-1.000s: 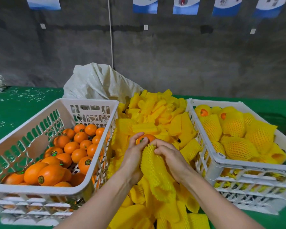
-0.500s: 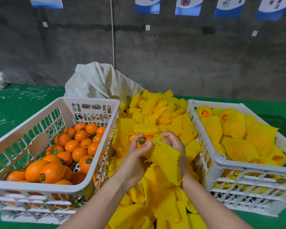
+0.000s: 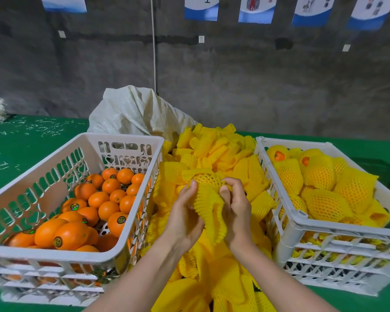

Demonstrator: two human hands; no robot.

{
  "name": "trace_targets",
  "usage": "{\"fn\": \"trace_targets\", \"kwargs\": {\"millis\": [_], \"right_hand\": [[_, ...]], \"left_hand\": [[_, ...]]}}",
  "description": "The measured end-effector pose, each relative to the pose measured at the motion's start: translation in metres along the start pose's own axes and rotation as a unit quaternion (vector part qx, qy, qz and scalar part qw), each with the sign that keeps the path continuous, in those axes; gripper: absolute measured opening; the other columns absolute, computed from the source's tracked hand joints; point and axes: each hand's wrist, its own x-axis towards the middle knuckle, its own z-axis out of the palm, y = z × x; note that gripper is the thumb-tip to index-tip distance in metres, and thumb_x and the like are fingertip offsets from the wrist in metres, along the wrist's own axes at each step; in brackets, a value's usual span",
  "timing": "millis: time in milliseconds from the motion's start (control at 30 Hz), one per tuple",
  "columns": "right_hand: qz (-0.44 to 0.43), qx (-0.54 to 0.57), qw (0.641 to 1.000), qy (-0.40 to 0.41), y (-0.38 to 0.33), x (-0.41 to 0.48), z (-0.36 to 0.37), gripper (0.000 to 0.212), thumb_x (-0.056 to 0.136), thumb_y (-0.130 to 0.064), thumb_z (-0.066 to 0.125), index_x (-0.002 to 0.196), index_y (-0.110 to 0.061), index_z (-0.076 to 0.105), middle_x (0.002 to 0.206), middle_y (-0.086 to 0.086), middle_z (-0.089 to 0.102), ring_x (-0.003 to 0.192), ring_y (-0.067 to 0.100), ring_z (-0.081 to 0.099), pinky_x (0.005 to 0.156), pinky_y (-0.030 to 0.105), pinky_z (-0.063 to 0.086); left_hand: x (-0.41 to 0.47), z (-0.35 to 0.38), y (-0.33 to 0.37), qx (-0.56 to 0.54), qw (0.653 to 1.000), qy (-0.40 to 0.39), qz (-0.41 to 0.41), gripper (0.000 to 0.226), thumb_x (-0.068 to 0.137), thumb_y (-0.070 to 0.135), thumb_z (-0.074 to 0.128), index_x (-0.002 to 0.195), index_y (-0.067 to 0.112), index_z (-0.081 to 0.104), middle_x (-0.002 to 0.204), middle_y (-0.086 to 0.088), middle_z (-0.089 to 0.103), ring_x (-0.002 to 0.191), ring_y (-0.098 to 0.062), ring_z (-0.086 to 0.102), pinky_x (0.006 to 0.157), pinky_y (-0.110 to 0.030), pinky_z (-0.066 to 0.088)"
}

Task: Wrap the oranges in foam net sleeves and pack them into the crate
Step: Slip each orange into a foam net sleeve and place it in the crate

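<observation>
Half a second ago the held orange showed its bare top and sticker beside the net. Now the sleeve is stretched right over it, and only orange skin glimpsed through the mesh remains. Both hands have risen slightly above the pile of loose sleeves.

Left of the pile stands one white slotted plastic crate with heart-shaped cut-outs in its far wall. It holds about twenty bare oranges, smooth and glossy, several bearing a small round sticker.

Over the pile's near half, the left hand cups the sleeve from the left. Its fingers curl up against the netted fruit. The sleeve is yellow foam mesh, taut and diamond-patterned over the round orange, and ruffled where its slack tail hangs between the wrists. The right hand curls over the fruit's right side, with thumb and fingers pinching the net.

The pile itself is a heap of flat, ribbed yellow tubes, too many to count. Behind it slumps one pale woven sack.

Right of the pile sits a second white crate, lattice-walled, with about ten wrapped oranges showing on top. Two of them show orange skin at an open end.

Everything rests on a green table. Five blue-and-white posters hang on the rough grey wall beyond the pile.
</observation>
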Motion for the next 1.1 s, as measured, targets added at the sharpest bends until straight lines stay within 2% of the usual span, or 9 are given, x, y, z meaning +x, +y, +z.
{"fn": "trace_targets", "kwargs": {"millis": [133,233,300,367,733,833,933,1033,1100], "right_hand": [[0.029,0.032,0.999,0.000,0.002,-0.009,0.006,0.012,0.098,-0.022,0.038,0.101,-0.015,0.048,0.069,0.000,0.054,0.063,0.011,0.052,0.061,0.047,0.042],[0.035,0.038,0.999,0.006,0.002,-0.006,0.004,0.012,0.100,-0.017,0.038,0.092,-0.021,0.046,0.067,-0.006,0.047,0.058,-0.004,0.046,0.056,0.027,0.038],[0.035,0.034,0.999,0.005,0.000,-0.005,0.005,0.022,0.099,-0.014,0.039,0.084,-0.028,0.045,0.065,-0.008,0.043,0.055,-0.007,0.044,0.049,0.016,0.032],[0.038,0.036,0.999,0.013,-0.004,0.000,0.006,0.025,0.098,-0.012,0.040,0.080,-0.028,0.045,0.061,-0.008,0.040,0.053,-0.002,0.041,0.047,0.016,0.030],[0.128,0.129,0.983,-0.025,-0.002,0.037,0.005,0.031,0.093,-0.010,0.050,0.065,0.001,0.053,0.064,0.011,0.046,0.066,0.020,0.037,0.059,0.033,0.030],[0.161,0.163,0.973,-0.040,-0.003,0.035,0.010,0.028,0.094,-0.010,0.049,0.069,0.003,0.050,0.067,0.012,0.040,0.067,0.022,0.033,0.058,0.033,0.027],[0.184,0.110,0.975,-0.054,-0.001,0.029,0.014,0.033,0.097,-0.013,0.046,0.065,-0.003,0.051,0.063,0.017,0.043,0.066,0.019,0.035,0.060,0.033,0.029],[0.247,0.110,0.957,-0.106,-0.003,0.029,0.007,0.047,0.099,-0.032,0.042,0.096,0.011,0.058,0.092,0.036,0.059,0.080,0.021,0.050,0.071,0.035,0.039],[0.324,0.146,0.917,-0.178,-0.010,0.027,0.004,0.058,0.090,-0.058,0.037,0.118,-0.012,0.057,0.115,0.016,0.062,0.103,0.024,0.059,0.085,0.036,0.050]], "left_hand": [[0.006,0.007,-0.004,0.028,0.997,0.067,0.040,0.053,0.093,0.034,0.050,0.137,0.005,0.043,0.114,-0.021,0.059,0.091,-0.031,0.062,0.076,-0.039,0.055],[0.008,0.005,-0.006,0.085,0.992,0.086,0.046,0.049,0.095,0.041,0.047,0.133,0.011,0.050,0.124,-0.019,0.061,0.110,-0.032,0.061,0.097,-0.043,0.048],[0.009,0.004,-0.004,0.085,0.991,0.091,0.039,0.047,0.094,0.048,0.043,0.119,0.011,0.059,0.103,-0.013,0.071,0.097,-0.026,0.066,0.093,-0.040,0.049],[0.011,0.002,-0.001,0.105,0.990,0.088,0.040,0.045,0.094,0.049,0.041,0.106,0.012,0.063,0.087,-0.009,0.074,0.083,-0.020,0.068,0.083,-0.037,0.052],[0.009,-0.010,0.015,0.086,0.996,-0.025,-0.020,0.061,0.065,0.054,0.057,0.108,0.011,0.068,0.108,-0.015,0.070,0.101,-0.027,0.067,0.091,-0.042,0.050],[0.011,-0.010,0.017,0.105,0.994,-0.028,-0.002,0.044,0.069,0.049,0.061,0.088,0.014,0.078,0.094,-0.011,0.074,0.084,-0.023,0.072,0.070,-0.035,0.059],[0.014,-0.014,0.019,0.146,0.988,0.025,0.052,0.043,0.071,0.049,0.061,0.098,0.016,0.070,0.090,-0.007,0.074,0.080,-0.019,0.072,0.065,-0.030,0.056],[0.016,-0.018,0.019,0.230,0.962,0.082,0.123,0.034,0.076,0.049,0.059,0.095,0.023,0.068,0.093,-0.003,0.074,0.091,-0.021,0.069,0.080,-0.037,0.054],[0.016,-0.019,0.018,0.318,0.923,0.104,0.191,0.036,0.084,0.050,0.054,0.087,0.018,0.070,0.087,-0.004,0.072,0.089,-0.022,0.067,0.080,-0.037,0.052]]}}
